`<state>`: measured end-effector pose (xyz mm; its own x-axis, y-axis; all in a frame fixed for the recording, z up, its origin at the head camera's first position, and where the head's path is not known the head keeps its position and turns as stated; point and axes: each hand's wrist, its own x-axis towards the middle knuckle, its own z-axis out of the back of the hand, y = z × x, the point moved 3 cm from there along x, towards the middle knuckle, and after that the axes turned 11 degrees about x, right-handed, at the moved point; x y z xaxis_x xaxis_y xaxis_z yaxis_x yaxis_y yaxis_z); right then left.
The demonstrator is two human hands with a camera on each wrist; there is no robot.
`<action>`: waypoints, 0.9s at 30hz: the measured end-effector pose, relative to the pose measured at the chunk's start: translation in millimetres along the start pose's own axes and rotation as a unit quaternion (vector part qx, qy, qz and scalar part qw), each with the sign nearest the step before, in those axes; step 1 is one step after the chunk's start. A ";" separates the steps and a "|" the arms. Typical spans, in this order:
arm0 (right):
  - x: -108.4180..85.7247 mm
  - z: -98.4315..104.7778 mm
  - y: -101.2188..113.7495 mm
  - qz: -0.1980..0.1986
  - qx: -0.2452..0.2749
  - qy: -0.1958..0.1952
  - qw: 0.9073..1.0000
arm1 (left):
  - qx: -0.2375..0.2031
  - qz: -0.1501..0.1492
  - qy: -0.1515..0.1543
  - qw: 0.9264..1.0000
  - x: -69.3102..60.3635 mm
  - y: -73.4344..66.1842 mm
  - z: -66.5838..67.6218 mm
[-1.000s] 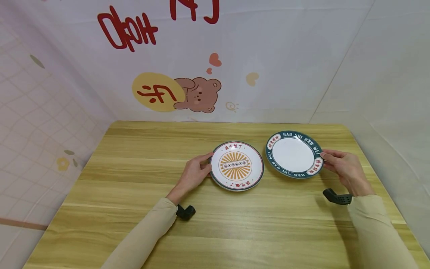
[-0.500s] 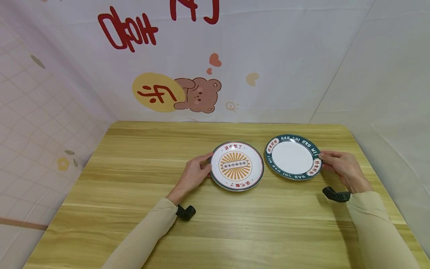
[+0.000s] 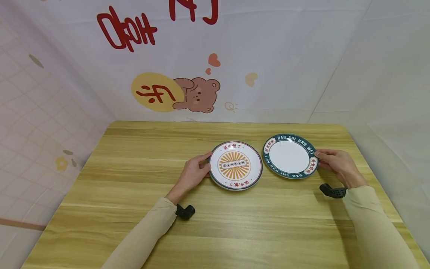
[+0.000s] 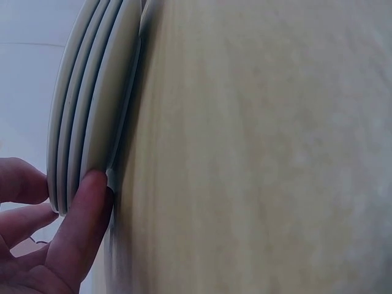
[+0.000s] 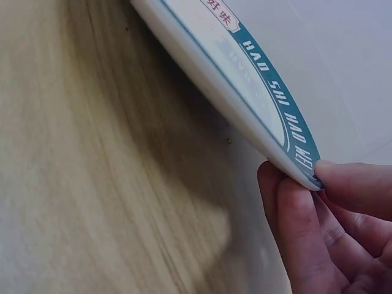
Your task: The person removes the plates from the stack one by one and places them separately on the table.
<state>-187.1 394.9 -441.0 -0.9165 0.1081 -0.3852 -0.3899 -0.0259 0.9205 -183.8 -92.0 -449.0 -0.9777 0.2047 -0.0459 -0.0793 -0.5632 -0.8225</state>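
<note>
A stack of several plates [image 3: 220, 178] stands on the table; the top one is white with an orange sunburst and red characters. My left hand [image 3: 193, 172] grips the stack at its left rim, and the left wrist view shows thumb and fingers around the edges of the stacked plates [image 4: 101, 104]. To the right is a white plate [image 3: 290, 157] with a dark green lettered rim. My right hand [image 3: 340, 164] pinches its right rim between thumb and fingers. That plate [image 5: 269, 79] is held tilted above the table, its left edge right beside the stack.
The wooden table [image 3: 134, 157] meets a white backdrop [image 3: 285, 45] at the back, printed with a bear and red characters. Similar cloth hangs on both sides. Dark wrist-worn devices [image 3: 186, 212] sit below each hand.
My right hand has brought the green-rimmed plate a little lower and slightly left, closer to the stack. The left hand has stayed in place on the stacked plates.
</note>
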 end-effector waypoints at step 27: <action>-6.8 -4.8 -2.9 0.068 -0.082 -0.029 0.994 | -0.027 -0.001 0.004 1.000 -0.2 2.6 -1.2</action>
<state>-180.2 389.4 -441.3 -0.9568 0.1492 -0.2496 -0.2769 -0.2048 0.9388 -183.6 -92.5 -451.8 -0.9762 0.2116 -0.0483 -0.0703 -0.5188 -0.8520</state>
